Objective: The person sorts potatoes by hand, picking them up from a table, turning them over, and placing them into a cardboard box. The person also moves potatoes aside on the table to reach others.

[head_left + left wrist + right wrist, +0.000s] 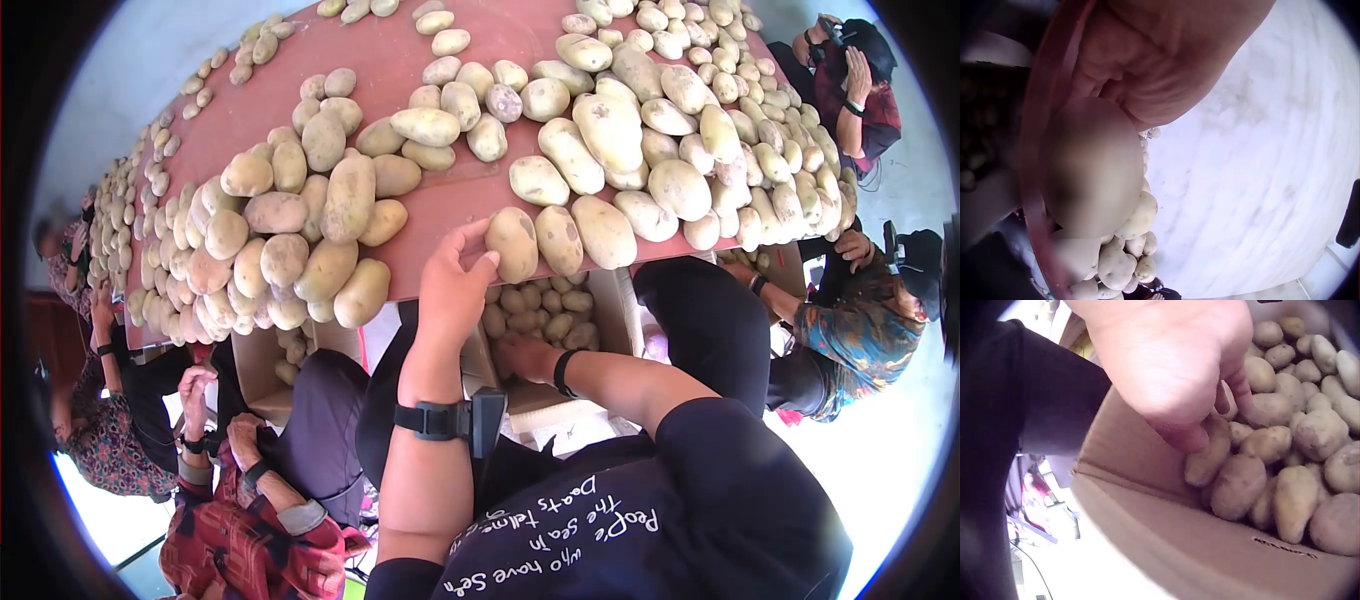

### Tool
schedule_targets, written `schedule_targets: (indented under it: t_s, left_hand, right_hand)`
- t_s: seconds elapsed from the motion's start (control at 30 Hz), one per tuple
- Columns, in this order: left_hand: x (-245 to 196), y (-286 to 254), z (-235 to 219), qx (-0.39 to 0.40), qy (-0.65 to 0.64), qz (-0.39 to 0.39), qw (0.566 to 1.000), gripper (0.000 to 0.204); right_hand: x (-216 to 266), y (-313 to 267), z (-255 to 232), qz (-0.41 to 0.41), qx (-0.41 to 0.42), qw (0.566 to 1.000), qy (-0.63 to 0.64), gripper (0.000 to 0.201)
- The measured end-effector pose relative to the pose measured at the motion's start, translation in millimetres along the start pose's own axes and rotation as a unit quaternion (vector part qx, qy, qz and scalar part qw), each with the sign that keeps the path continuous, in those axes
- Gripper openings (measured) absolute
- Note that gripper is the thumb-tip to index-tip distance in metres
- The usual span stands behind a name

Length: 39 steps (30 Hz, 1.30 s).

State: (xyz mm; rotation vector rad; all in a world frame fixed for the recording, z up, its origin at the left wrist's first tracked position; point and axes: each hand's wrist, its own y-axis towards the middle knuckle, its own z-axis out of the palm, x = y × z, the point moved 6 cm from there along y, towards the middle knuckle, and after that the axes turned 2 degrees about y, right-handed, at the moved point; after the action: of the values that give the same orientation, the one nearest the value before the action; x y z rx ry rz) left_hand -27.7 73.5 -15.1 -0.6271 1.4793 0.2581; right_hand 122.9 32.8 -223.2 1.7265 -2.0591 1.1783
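In the head view my left hand (pixel 455 285) is at the table's near edge, thumb and fingers curved against the left end of a pale potato (pixel 513 245). In the left wrist view this potato (pixel 1091 169) looms large and blurred below the hand (pixel 1154 62), whose fingers curl partly out of sight. My right hand (pixel 1179 362) reaches down into a cardboard box (pixel 1141 456) of potatoes. Its thumb lies over a yellowish potato (pixel 1210 456) by the box wall, and a finger points down to another potato (pixel 1269 409).
Potatoes (pixel 610 130) lie heaped across the red table (pixel 280 85), with several lined along its near edge. Another box (pixel 265 375) of potatoes stands at the left. People sit around the table, one close by on the left (pixel 255 520). My knee (pixel 705 320) is right of the box.
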Motion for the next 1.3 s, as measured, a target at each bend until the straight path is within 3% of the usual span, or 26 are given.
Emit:
schedule_targets:
  t_s: [0.1, 0.2, 0.3, 0.4, 0.5, 0.6, 0.7, 0.8, 0.9, 1.0, 1.1, 1.2, 1.3]
  left_hand:
    - [2, -3, 4, -0.004, -0.033, -0.029, 0.999, 0.037]
    - [2, -5, 4, -0.002, -0.022, -0.041, 0.999, 0.036]
    - [0, -6, 5, 0.005, -0.018, -0.035, 0.999, 0.036]
    - [-1, -6, 6, 0.009, -0.024, -0.022, 0.999, 0.039]
    - [-2, -6, 6, 0.002, -0.008, -0.010, 1.000, 0.041]
    - [-1, -5, 4, 0.016, -0.009, -0.002, 1.000, 0.042]
    - [0, -7, 3, 0.020, -0.050, -0.037, 0.998, 0.041]
    - [-2, -7, -5, -0.002, -0.024, -0.040, 0.999, 0.039]
    - [-3, -9, -21, -0.047, 0.020, -0.024, 0.998, 0.038]
    - [-1, -11, -39, -0.082, -0.004, -0.019, 0.996, 0.036]
    - [-4, -16, -50, -0.097, -0.061, -0.038, 0.993, 0.037]
    - [-7, -18, -55, -0.102, -0.073, -0.021, 0.992, 0.037]
    - [-8, -20, -54, -0.132, -0.074, -0.010, 0.988, 0.031]
  right_hand:
    - [-11, 3, 5, 0.104, 0.000, 0.993, 0.060, 0.034]
    - [-17, 14, 17, 0.080, -0.016, 0.995, 0.055, 0.033]
    - [-13, 23, 30, 0.055, 0.085, 0.993, -0.062, 0.036]
    - [-14, 25, 25, 0.065, 0.000, 0.998, -0.007, 0.031]
    - [-18, 29, 15, 0.093, 0.007, 0.993, 0.078, 0.030]
    - [-15, 23, 8, 0.174, -0.057, 0.968, 0.170, 0.028]
    - [-14, 27, 23, 0.084, -0.004, 0.996, 0.039, 0.026]
    - [-19, 22, 25, 0.066, -0.032, 0.997, 0.032, 0.028]
    - [8, -16, -39, 0.177, 0.010, 0.968, 0.179, 0.028]
    - [4, -41, -64, 0.192, -0.068, 0.952, 0.230, 0.032]
    - [28, -67, -88, 0.191, -0.060, 0.842, 0.501, 0.036]
    - [69, -70, -112, 0.091, -0.108, 0.680, 0.720, 0.033]
    - [96, -55, -142, -0.026, -0.190, 0.523, 0.830, 0.031]
